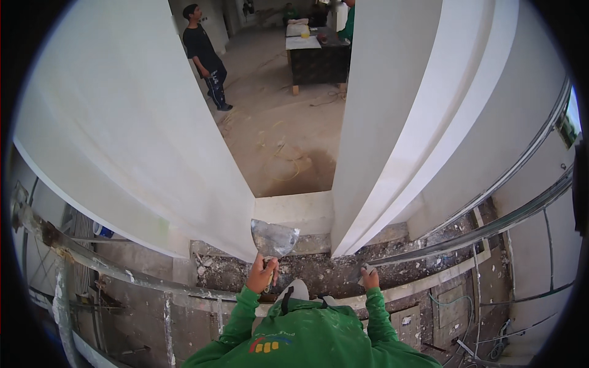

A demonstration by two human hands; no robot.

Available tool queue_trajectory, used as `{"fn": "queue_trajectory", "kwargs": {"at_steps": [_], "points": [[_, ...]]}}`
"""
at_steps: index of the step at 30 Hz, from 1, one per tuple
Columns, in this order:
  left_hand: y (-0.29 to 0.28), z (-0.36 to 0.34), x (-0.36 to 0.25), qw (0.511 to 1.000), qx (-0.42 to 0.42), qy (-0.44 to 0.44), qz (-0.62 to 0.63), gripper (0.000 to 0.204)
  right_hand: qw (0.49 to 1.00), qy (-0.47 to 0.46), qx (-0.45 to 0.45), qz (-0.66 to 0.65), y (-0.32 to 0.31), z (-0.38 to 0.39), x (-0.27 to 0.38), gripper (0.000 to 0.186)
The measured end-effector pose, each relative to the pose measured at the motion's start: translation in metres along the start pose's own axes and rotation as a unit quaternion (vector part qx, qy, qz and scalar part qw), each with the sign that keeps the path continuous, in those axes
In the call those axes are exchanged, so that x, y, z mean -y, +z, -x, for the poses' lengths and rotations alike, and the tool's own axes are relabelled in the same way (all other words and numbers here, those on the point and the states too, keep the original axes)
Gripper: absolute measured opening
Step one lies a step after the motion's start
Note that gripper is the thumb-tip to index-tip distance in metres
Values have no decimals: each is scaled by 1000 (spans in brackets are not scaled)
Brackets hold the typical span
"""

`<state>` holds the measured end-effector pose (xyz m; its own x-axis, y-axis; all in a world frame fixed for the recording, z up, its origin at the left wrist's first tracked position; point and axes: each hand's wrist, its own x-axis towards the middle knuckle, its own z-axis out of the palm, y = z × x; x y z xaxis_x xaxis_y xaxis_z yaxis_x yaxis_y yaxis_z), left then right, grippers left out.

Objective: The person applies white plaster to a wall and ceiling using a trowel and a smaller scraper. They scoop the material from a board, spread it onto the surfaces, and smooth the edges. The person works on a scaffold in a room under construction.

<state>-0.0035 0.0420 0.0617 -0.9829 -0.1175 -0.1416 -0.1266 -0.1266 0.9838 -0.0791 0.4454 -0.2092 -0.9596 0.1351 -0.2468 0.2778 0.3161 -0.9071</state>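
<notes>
My left hand is closed around the handle of a wide putty knife. Its broad metal blade points away from me and is smeared with grey-white compound. My right hand is closed, lower right of the knife. Something greyish shows at its fingers, too small and dim to name. Beyond the blade lies the pale sill of a tall opening. White walls rise on both sides, the left wall and the right wall.
Metal scaffold rails, a left one and a right one, curve round me. Debris-strewn planking lies underfoot. Through the opening, a person in dark clothes stands near a dark table; a green sleeve shows beside it.
</notes>
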Motion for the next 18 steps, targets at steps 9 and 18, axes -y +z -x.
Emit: {"fn": "queue_trajectory", "kwargs": {"at_steps": [9, 18], "points": [[10, 22, -3, 996, -73, -52, 10, 28, 966, -52, 180, 179, 66, 2, 81, 53], [-19, -75, -22, 996, -81, -38, 7, 28, 990, -77, 104, 62, 110, -21, 123, 34]]}}
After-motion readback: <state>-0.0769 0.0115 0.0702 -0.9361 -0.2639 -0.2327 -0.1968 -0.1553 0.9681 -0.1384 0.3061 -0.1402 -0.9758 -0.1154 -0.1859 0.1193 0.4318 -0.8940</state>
